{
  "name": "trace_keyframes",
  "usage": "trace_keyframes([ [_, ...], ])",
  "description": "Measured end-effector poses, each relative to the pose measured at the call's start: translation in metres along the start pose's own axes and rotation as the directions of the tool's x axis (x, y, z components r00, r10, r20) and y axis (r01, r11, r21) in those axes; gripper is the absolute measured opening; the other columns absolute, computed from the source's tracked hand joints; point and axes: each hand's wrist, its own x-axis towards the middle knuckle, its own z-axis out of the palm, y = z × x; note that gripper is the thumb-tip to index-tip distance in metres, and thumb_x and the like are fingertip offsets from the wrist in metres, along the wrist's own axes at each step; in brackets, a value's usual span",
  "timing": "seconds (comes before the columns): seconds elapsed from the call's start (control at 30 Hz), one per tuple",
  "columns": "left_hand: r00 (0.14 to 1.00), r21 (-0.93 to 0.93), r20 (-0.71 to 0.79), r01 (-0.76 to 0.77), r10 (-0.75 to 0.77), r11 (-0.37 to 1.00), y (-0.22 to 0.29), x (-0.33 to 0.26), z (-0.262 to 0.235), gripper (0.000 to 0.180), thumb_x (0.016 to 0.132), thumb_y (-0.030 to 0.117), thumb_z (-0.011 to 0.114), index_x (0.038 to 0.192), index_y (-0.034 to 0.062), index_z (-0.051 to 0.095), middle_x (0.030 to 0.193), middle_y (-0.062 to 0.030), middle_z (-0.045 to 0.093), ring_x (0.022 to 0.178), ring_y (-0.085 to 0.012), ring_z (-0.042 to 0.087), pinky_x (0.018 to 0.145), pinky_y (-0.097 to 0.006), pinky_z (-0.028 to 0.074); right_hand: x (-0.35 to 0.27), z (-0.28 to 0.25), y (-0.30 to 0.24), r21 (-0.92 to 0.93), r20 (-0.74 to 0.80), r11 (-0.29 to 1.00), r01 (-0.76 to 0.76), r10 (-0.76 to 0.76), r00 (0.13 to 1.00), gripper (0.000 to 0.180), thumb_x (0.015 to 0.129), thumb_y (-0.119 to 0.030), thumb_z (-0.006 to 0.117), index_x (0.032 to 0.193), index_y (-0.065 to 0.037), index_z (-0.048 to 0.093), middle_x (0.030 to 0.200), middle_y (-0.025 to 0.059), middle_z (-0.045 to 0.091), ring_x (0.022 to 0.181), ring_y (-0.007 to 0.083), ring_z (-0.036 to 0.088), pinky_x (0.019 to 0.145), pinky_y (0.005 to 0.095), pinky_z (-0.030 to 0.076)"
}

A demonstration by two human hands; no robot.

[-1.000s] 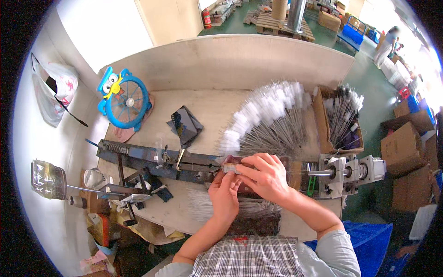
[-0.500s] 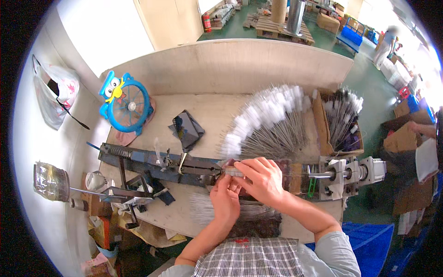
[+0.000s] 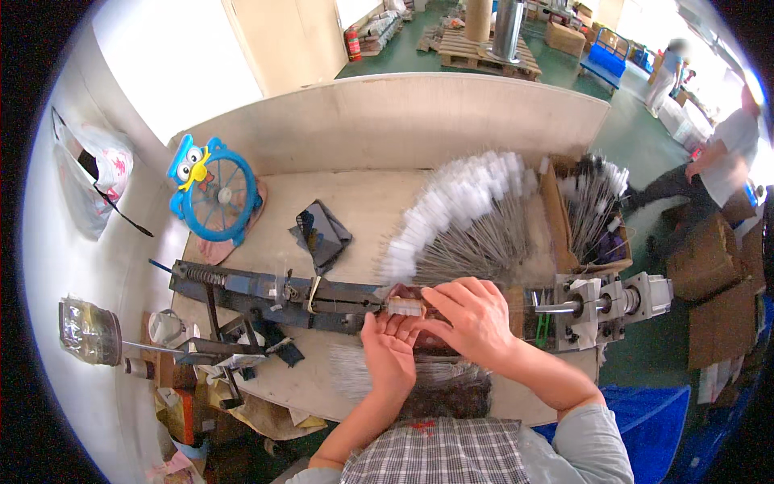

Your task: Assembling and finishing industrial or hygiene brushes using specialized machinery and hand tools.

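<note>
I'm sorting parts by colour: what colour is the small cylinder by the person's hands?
The small cylinder is whitish, best seen in the head view.

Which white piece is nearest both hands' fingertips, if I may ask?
The single pale cylinder beside the fingers of the left hand and right hand; the fanned white-tipped pieces lie farther back.

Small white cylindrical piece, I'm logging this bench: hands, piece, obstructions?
Left bare hand open, palm up, at near side of small white cylindrical piece. Right bare hand at its right end, grip unclear. Piece lies left to right; right hand crowding that end.
</note>
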Motion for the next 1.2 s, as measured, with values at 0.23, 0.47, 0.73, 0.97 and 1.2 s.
trace_keyframes([
  [0.23,0.997,0.116,0.067,0.034,-0.042,0.993,0.007,-0.009,-0.005,0.07,0.091,0.063,0.028,0.115,-0.0002,0.048,0.109,-0.0136,0.055,0.098,-0.0248,0.056,0.089,-0.039,0.043,-0.016,0.001,0.006,-0.008,0.161,1.0,0.028,-0.027,0.987,0.014,0.071,-0.012,0.064,0.085,-0.009,0.065,0.075,0.0017,0.059,0.083,0.0206,0.055,0.075,0.0355,0.043],
  [0.47,0.996,0.215,0.074,0.023,-0.04,0.976,0.006,-0.01,-0.003,0.077,0.091,0.063,0.025,0.127,-0.0028,0.041,0.123,-0.0165,0.051,0.111,-0.0277,0.052,0.097,-0.038,0.038,-0.016,-0.003,0.013,0.009,0.143,1.0,-0.002,0.001,0.99,0.015,0.072,-0.015,0.065,0.085,-0.008,0.065,0.078,0.0019,0.06,0.085,0.0204,0.056,0.075,0.0349,0.043],
  [0.73,0.982,0.528,0.113,0.069,-0.15,0.846,0.044,-0.029,-0.059,0.053,0.093,0.04,0.047,0.131,0.0035,0.04,0.126,-0.0132,0.05,0.111,-0.0261,0.052,0.095,-0.037,0.04,-0.059,-0.006,0.011,0.236,0.184,0.966,-0.108,0.065,0.981,0.005,0.076,-0.013,0.058,0.079,-0.009,0.058,0.068,0.0064,0.054,0.068,0.0261,0.06,0.055,0.0385,0.05],
  [0.97,0.757,0.036,-0.56,-0.384,0.337,0.923,0.177,-0.028,-0.257,0.043,0.083,0.043,0.063,0.106,0.0076,0.056,0.087,-0.005,0.062,0.066,-0.0123,0.058,0.058,-0.023,0.051,-0.101,0.038,0.017,0.142,0.435,0.977,-0.16,0.083,0.896,0.014,0.077,-0.023,0.06,0.077,-0.01,0.06,0.077,0.0053,0.055,0.075,0.0244,0.06,0.059,0.0384,0.051],
  [1.2,0.499,0.42,-0.665,-0.366,0.556,0.831,0.256,-0.026,-0.331,0.049,0.083,0.055,0.056,0.106,0.0116,0.054,0.084,-0.0028,0.058,0.078,-0.0155,0.056,0.061,-0.029,0.044,-0.079,0.015,0.013,0.064,0.591,0.952,-0.3,0.206,0.78,0.02,0.076,-0.03,0.062,0.074,-0.011,0.062,0.08,0.0061,0.055,0.08,0.0259,0.06,0.065,0.0398,0.051],
])
